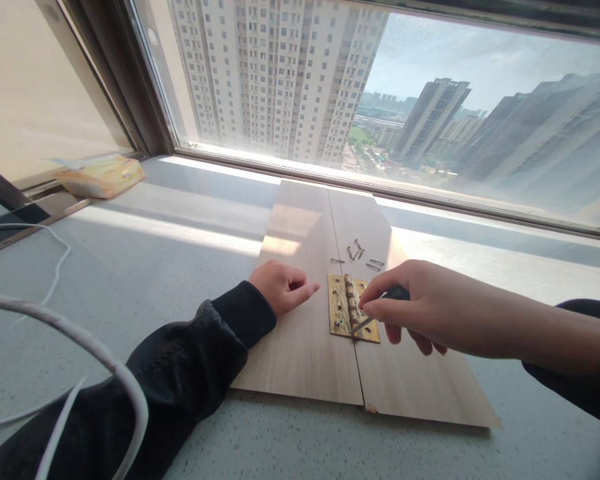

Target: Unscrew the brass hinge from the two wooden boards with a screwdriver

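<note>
My right hand [413, 303] is closed round a screwdriver [395, 293] with a dark handle. Its thin metal shaft slants down to the lower end of the worn brass hinge [337, 310], by the knuckle. The hinge lies spread flat across the seam between two pale wooden boards [300, 360]. On the left board rests my left hand [283, 288], loosely curled, with nothing visible in it and one digit pointing toward the hinge. Several screws [355, 252] lie loose on the boards just beyond the hinge. Whether the screwdriver tip touches the hinge is hard to tell.
Beneath the boards is a speckled pale countertop [220, 440], with a window [280, 80] along its back. White cables [115, 367] loop over the left side, close to my left sleeve. A soft packet [103, 177] sits in the far left corner.
</note>
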`<state>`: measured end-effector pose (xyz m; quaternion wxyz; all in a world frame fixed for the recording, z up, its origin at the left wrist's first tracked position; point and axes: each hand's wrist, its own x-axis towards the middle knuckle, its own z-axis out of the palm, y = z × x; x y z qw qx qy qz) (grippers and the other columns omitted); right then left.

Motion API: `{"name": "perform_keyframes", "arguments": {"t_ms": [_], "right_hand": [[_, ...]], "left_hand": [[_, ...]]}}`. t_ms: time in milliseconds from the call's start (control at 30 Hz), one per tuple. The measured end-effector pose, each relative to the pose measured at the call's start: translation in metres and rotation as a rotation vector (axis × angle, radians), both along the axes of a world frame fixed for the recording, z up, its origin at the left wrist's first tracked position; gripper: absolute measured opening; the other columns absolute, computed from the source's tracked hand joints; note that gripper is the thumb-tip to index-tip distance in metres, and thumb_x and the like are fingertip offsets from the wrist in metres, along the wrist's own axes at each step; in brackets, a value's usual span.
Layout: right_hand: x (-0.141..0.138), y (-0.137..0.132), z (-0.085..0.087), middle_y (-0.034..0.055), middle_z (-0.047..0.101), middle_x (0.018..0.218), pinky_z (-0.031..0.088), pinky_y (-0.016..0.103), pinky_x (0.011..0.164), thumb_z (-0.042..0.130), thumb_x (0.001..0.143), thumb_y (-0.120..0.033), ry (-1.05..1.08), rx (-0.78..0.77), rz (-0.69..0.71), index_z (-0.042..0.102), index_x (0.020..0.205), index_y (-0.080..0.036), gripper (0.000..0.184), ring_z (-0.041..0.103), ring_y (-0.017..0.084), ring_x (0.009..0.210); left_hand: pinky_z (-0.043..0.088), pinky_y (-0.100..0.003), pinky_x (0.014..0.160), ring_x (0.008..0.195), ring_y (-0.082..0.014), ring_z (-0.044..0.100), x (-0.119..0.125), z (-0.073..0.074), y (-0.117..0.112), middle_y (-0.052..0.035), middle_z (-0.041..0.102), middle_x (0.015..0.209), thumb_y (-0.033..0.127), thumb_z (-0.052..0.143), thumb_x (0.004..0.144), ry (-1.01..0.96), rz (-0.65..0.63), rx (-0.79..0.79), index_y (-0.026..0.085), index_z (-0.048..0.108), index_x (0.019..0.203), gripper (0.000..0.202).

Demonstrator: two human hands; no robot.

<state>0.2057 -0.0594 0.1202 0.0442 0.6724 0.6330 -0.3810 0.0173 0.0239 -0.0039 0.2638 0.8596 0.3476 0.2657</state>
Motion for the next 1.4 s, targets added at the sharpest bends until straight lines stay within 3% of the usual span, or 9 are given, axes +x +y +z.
{"name": "perform_keyframes", "arguments": {"t_ms": [267, 467, 800, 1000, 1167, 1333, 1400], "right_hand": [[-0.010, 0.007, -0.005, 0.0042, 0.064, 0.057, 0.040, 0.021, 0.037, 0.042, 0.083, -0.040, 0.014, 0.058, -0.130, 0.059, 0.075, -0.015, 0.031, 0.053, 0.011, 0.040], [-0.011, 0.006, -0.014, 0.0045, 0.063, 0.054, 0.039, 0.020, 0.037, 0.041, 0.084, -0.037, 0.027, 0.021, -0.153, 0.056, 0.070, -0.015, 0.030, 0.053, 0.011, 0.039], [-0.009, 0.007, -0.014, 0.0042, 0.063, 0.055, 0.039, 0.020, 0.037, 0.040, 0.084, -0.037, 0.048, 0.063, -0.221, 0.053, 0.068, -0.016, 0.029, 0.054, 0.011, 0.040], [-0.012, 0.004, -0.016, 0.0037, 0.061, 0.052, 0.038, 0.023, 0.038, 0.037, 0.084, -0.041, -0.097, 0.114, -0.176, 0.053, 0.069, -0.017, 0.033, 0.053, 0.013, 0.039], [-0.023, 0.002, -0.016, 0.0038, 0.057, 0.048, 0.030, 0.025, 0.040, 0.039, 0.082, -0.038, -0.326, 0.338, 0.014, 0.053, 0.059, -0.017, 0.034, 0.050, 0.013, 0.040], [-0.022, 0.007, -0.021, 0.0049, 0.058, 0.050, 0.032, 0.024, 0.040, 0.033, 0.085, -0.035, -0.162, 0.181, -0.135, 0.050, 0.064, -0.017, 0.033, 0.052, 0.013, 0.040], [-0.021, 0.006, -0.022, 0.0037, 0.057, 0.050, 0.031, 0.024, 0.040, 0.033, 0.086, -0.037, -0.184, 0.197, -0.098, 0.050, 0.067, -0.017, 0.033, 0.050, 0.013, 0.039]], "left_hand": [[0.023, -0.021, 0.046, 0.044, -0.0061, 0.027, -0.001, 0.000, -0.001, 0.0051, 0.028, 0.045, 0.042, 0.049, 0.079, 0.009, 0.005, 0.004, 0.014, 0.042, 0.046, 0.043], [0.024, -0.021, 0.046, 0.044, -0.0061, 0.028, -0.001, 0.001, -0.001, 0.0049, 0.029, 0.044, 0.042, 0.049, 0.079, 0.018, 0.009, -0.003, 0.014, 0.042, 0.047, 0.043], [0.024, -0.021, 0.046, 0.045, -0.0060, 0.027, -0.001, 0.001, -0.001, 0.0048, 0.028, 0.045, 0.042, 0.049, 0.079, 0.022, 0.013, -0.003, 0.014, 0.041, 0.046, 0.044], [0.024, -0.020, 0.046, 0.045, -0.0060, 0.027, 0.000, -0.001, 0.000, 0.0050, 0.028, 0.045, 0.042, 0.049, 0.079, 0.019, 0.010, 0.004, 0.014, 0.041, 0.047, 0.043], [0.023, -0.020, 0.046, 0.045, -0.0060, 0.027, 0.000, 0.000, -0.001, 0.0051, 0.028, 0.045, 0.041, 0.049, 0.079, 0.023, 0.009, 0.013, 0.014, 0.041, 0.047, 0.043], [0.023, -0.021, 0.046, 0.045, -0.0059, 0.026, 0.000, 0.001, -0.001, 0.0051, 0.027, 0.045, 0.041, 0.049, 0.079, 0.014, 0.011, 0.010, 0.014, 0.041, 0.046, 0.043], [0.023, -0.021, 0.046, 0.045, -0.0058, 0.027, 0.001, 0.001, -0.001, 0.0051, 0.028, 0.044, 0.041, 0.050, 0.079, 0.009, 0.012, 0.008, 0.014, 0.041, 0.046, 0.043]]}}
